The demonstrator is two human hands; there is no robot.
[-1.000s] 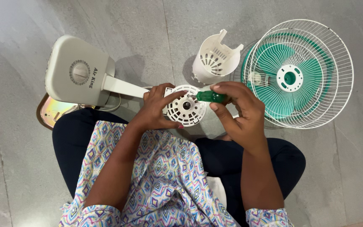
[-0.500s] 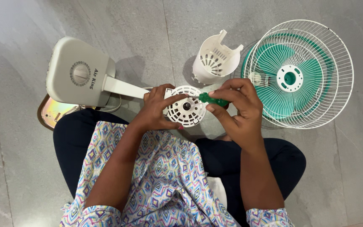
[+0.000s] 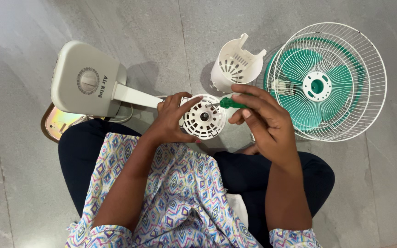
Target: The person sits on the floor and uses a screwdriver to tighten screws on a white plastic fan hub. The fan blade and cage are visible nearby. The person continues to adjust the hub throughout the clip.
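Bare floor (image 3: pixel 171 32) far off is wide open; fan base (image 3: pixel 86 80) blocks left, white housing (image 3: pixel 235 64) and grille (image 3: pixel 329 80) crowd the right.

A white wire fan guard (image 3: pixel 341 50) with a teal blade set (image 3: pixel 309 89) inside it is seen lying flat on the grey tiled floor (image 3: pixel 14 174) at two o'clock. Just beside it, at twelve o'clock, a white slotted plastic motor cover (image 3: pixel 235 64) is stood upright. At nine o'clock, a shiny gold-rimmed plate (image 3: pixel 56 123) is partly hidden.
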